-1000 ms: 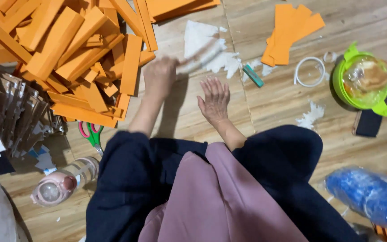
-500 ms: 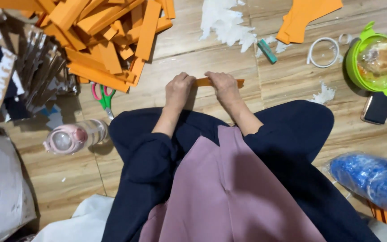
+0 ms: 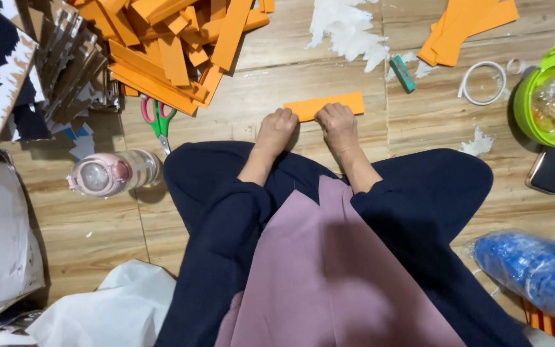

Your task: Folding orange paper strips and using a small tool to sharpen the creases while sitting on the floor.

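- The left hand (image 3: 276, 128) is curled, knuckles up, fingertips pressing down on the near left end of an orange paper strip (image 3: 324, 105) that lies flat on the wooden floor (image 3: 258, 96); it pins rather than lifts, so whether any finger hooks under the edge cannot be told.
- The right hand (image 3: 338, 124) is bent the same way, bearing on the strip's near edge a little right of its middle. The two hands sit close together, thumbs nearly meeting, which looks like a hold meant to keep the strip from sliding on the smooth boards (or to press a fold into it).
- From either hand the strip lies at twelve o'clock, touching the fingertips; its right end runs out bare toward two o'clock of the right hand.
- At ten o'clock of the left hand lie scissors with red and green handles (image 3: 157, 117), near but apart, blades pointing back toward the person.
- Beyond them, at eleven o'clock, is a loose heap of orange strips (image 3: 175, 45), within easy reach.
- At nine o'clock a pink-capped clear bottle (image 3: 112, 173) lies on its side beside the dark trouser leg.
- At one o'clock of the right hand is a small green stick (image 3: 403, 72) among torn white scraps (image 3: 348, 29); further on, a smaller stack of orange pieces (image 3: 467, 29).
- At three o'clock sit a white tape ring (image 3: 483, 82), a green lidded container (image 3: 550, 103) and a dark phone (image 3: 550, 170), well apart.
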